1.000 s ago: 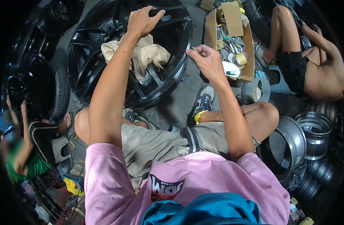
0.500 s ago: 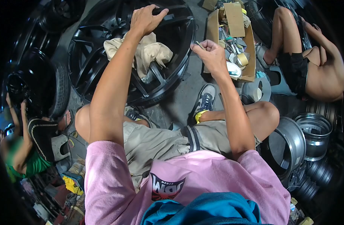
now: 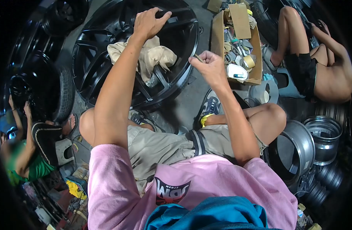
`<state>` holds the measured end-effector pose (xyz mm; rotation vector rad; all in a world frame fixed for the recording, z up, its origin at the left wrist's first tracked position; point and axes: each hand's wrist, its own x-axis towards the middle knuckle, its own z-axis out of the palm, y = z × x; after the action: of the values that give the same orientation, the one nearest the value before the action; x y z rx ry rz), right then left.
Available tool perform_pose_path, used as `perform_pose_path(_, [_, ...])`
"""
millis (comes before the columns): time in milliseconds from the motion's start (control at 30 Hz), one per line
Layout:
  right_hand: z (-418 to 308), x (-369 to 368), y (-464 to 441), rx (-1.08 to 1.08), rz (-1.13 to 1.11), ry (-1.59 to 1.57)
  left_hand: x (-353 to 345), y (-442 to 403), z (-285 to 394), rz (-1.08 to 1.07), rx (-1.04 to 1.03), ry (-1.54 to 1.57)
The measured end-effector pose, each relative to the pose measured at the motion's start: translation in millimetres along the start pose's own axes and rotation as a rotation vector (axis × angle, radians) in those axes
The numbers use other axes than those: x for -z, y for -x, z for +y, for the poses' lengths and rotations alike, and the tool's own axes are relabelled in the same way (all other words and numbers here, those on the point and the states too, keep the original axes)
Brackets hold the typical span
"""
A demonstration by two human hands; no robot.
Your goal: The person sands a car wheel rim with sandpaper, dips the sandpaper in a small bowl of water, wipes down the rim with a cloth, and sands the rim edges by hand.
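A large black alloy wheel (image 3: pixel 179 23) lies in front of me, its spokes facing up. My left hand (image 3: pixel 150 23) rests on its upper spokes, thumb spread away from the fingers. Below that hand, a crumpled beige cloth (image 3: pixel 158 57) is draped over the wheel's centre, partly hidden by my left forearm. My right hand (image 3: pixel 209 67) is near the rim's right edge, thumb and fingers pinched on a small thin brownish piece (image 3: pixel 199 58). What the piece is made of cannot be made out.
An open cardboard box (image 3: pixel 255 57) of tools and tape stands right of the wheel. One person (image 3: pixel 333 76) sits at the right, another in green (image 3: pixel 34 165) at the left by a black wheel with a tire (image 3: pixel 64 94). Silver rims (image 3: pixel 304 142) stand at lower right.
My right hand has moved slightly left and down, closer to the rim, with the small piece still pinched. My left hand stays on the wheel almost unmoved.
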<state>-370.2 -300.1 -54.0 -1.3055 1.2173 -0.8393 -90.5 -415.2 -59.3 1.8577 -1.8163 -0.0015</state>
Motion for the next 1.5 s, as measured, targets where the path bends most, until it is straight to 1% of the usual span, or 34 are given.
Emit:
perform_pose_path(33, [-1,1,-6,0.087,0.035,0.107,-2,0,-2,0.009,-0.009,0.017])
perform_pose_path(67, [-3,1,-13,0.080,0.051,0.015,-4,1,-3,0.015,-0.021,0.035])
perform_pose_path(100, [-4,2,-21,0.082,0.079,-0.009,-1,2,-2,-0.011,-0.014,0.019])
perform_pose_path(167, [-5,2,-23,0.096,0.108,-0.036,-2,3,-1,0.013,-0.030,0.020])
perform_pose_path(233, [-1,-1,-8,0.056,0.073,0.007,-3,2,-1,0.026,-0.013,0.011])
perform_pose_path(267, [3,-7,0,0.011,0.080,-0.047,-1,-1,-2,0.031,-0.011,0.009])
perform_pose_path(333, [-2,-4,2,0.064,0.069,0.108,2,2,1,0.016,-0.036,0.008])
perform_pose_path(400, [-5,-2,-15,0.051,0.095,-0.016,2,3,2,-0.011,-0.009,0.021])
perform_pose_path(433, [-7,0,-20,0.082,0.108,-0.100,0,2,1,-0.014,-0.007,0.037])
perform_pose_path(467, [-6,-1,-18,0.086,0.107,-0.102,0,2,0,-0.014,-0.005,0.051])
perform_pose_path(533, [-1,-4,-6,0.042,0.112,-0.053,0,1,1,-0.007,-0.007,0.008])
perform_pose_path(567, [2,-5,4,-0.003,0.077,-0.012,0,1,0,-0.004,-0.004,0.020])
perform_pose_path(667, [3,-7,11,0.032,0.053,-0.059,-4,0,-3,0.014,-0.030,0.036])
perform_pose_path(733, [2,-6,-5,0.027,0.088,-0.089,-5,1,-4,-0.028,-0.004,0.045])
perform_pose_path(800, [-5,-6,-15,0.016,0.152,-0.156,-5,1,-5,0.032,-0.047,0.018])
perform_pose_path(867, [-4,-13,1,-0.010,0.193,-0.108,-5,0,-5,0.023,-0.043,0.011])
perform_pose_path(933, [9,-23,20,-0.013,0.120,-0.118,-7,0,-6,0.015,-0.032,0.006])
perform_pose_path(967, [10,-27,31,-0.079,0.095,-0.195,-7,-1,-6,0.011,-0.032,0.008])
perform_pose_path(1000, [8,-26,29,-0.086,0.098,-0.197,-4,-2,-5,-0.013,-0.026,0.019])
perform_pose_path(1100, [13,-18,1,0.060,0.198,-0.149,3,1,0,-0.060,-0.013,0.045])
perform_pose_path(1133, [2,-16,-6,0.034,0.218,-0.211,4,0,2,-0.067,-0.004,0.065])
perform_pose_path(1200, [6,-16,-12,0.026,0.205,-0.292,7,3,7,-0.049,-0.035,0.048])
perform_pose_path(1267, [13,-22,6,-0.035,0.208,-0.223,9,3,10,-0.040,-0.005,0.022])
perform_pose_path(1300, [15,-28,15,-0.005,0.190,-0.248,8,2,9,-0.061,0.029,0.027])
perform_pose_path(1333, [18,-32,23,-0.068,0.152,-0.226,6,1,6,-0.062,0.028,0.027])
perform_pose_path(1400, [20,-31,22,0.055,0.170,-0.148,1,2,1,-0.017,-0.010,0.045])
perform_pose_path(1500, [9,-21,-8,0.043,0.226,-0.222,3,1,4,-0.049,0.013,0.033])
